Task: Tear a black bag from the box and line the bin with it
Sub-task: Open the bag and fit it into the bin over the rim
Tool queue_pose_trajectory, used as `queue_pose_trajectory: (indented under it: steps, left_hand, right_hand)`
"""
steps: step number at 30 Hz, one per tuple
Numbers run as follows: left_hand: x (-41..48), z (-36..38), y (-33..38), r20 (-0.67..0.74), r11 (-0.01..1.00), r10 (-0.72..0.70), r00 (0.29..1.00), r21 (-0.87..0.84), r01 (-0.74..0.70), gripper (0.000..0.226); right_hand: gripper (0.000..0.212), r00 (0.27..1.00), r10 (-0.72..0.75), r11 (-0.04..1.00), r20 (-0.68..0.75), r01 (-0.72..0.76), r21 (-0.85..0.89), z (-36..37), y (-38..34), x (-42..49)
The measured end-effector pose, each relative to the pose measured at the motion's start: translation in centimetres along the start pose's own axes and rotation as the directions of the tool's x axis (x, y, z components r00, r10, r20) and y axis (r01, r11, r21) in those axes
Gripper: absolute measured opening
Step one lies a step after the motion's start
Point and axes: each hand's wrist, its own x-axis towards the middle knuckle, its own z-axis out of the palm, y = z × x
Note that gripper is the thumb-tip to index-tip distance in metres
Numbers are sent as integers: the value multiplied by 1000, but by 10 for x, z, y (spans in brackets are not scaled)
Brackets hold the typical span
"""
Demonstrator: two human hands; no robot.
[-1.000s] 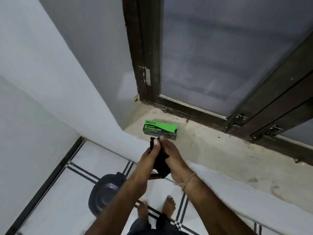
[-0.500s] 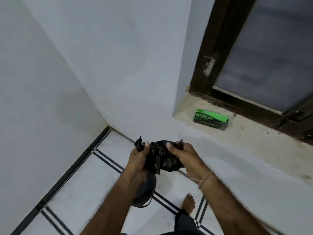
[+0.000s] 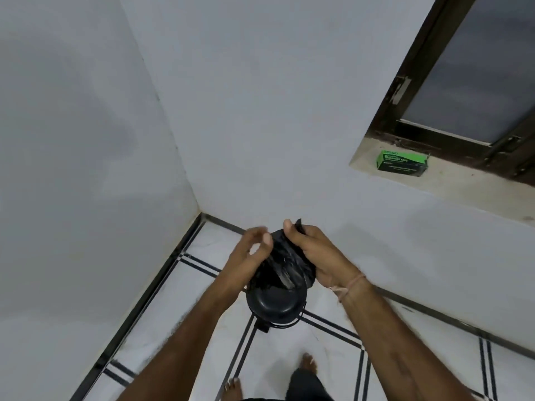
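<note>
A crumpled black bag (image 3: 282, 263) hangs between my two hands, directly above the black pedal bin (image 3: 275, 309) standing on the floor with its lid closed. My right hand (image 3: 315, 253) pinches the bag's upper edge with thumb and fingers. My left hand (image 3: 249, 251) touches the bag's left side, thumb against it, fingers blurred and partly spread. The green and black bag box (image 3: 402, 164) lies on the window sill far to the upper right, apart from both hands.
White walls meet in a corner (image 3: 199, 212) just behind the bin. The floor (image 3: 179, 314) is white tile with dark stripes. My bare feet (image 3: 308, 364) stand just below the bin. A dark-framed window (image 3: 463, 82) sits above the sill.
My view swung left and down, away from the sill. Both hands carried the bag from near the box to a spot over the bin, and the left fingers have loosened.
</note>
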Motion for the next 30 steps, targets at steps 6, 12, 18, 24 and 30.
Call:
queue_pose_trajectory:
  steps: [6,12,18,24,30]
  left_hand:
    - [-27,-12,-5,-103,987,106,989,-106,-117,43]
    - [-63,-17,-12,-164,988,73,984,-123,-94,20]
    - [-77,-11,-16,28,997,65,998,-39,-63,28]
    - [-88,-10,-14,-121,984,146,982,-80,-156,36]
    - [-84,-34,-13,-62,983,170,983,-55,-174,24]
  right_hand:
    - [10,983,-75,994,-167,87,65,25,1,-24]
    - [9,913,-111,992,-392,124,8,27,25,-53]
    - [12,938,-228,974,-261,216,-73,38,34,-69]
    - [32,842,-243,967,-482,249,-54,54,42,-71]
    - [17,883,-231,969,-408,248,-11,88,48,-75]
